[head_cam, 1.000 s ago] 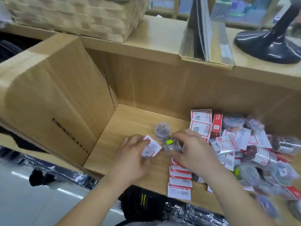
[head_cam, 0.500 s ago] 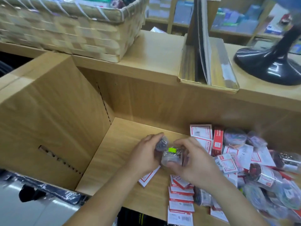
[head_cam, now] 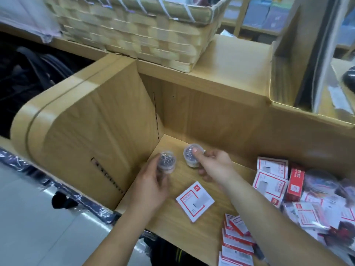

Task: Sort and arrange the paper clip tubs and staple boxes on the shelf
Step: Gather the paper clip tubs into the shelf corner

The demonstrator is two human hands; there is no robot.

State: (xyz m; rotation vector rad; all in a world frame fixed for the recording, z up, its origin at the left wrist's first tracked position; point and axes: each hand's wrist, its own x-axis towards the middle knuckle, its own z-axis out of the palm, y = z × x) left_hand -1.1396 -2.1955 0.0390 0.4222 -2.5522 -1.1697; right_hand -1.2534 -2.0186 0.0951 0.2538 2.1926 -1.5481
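Your left grip (head_cam: 151, 181) is curled round a small clear tub of paper clips (head_cam: 166, 163). The tub stands up straight with its round lid facing up. It is close to the left side wall (head_cam: 92, 141) of the shelf (head_cam: 172, 221), near the far left corner. You cannot tell if its bottom touches the shelf.

Your right grip (head_cam: 213, 166) holds a second clear tub (head_cam: 192, 157). Your thumb lies on top of the lid and your fingers wrap the side. This tub also stands lid up, just to the right of the first one and a bit farther back. The two tubs are side by side but do not touch.

One white and red staple box (head_cam: 195, 201) lies flat on the shelf, nearer to you than the tubs. It is turned like a diamond, with one corner pointing at you.

On the right is a messy pile of staple boxes (head_cam: 272, 177), most lying flat with the labels up. A red box (head_cam: 294, 184) stands on its side among them, its long side running near to far. More boxes (head_cam: 238, 244) sit in a stack at the near edge. Blurry clear bags (head_cam: 322, 185) lie at the far right.

A woven basket (head_cam: 134, 31) sits on the counter (head_cam: 230, 70) above the shelf.
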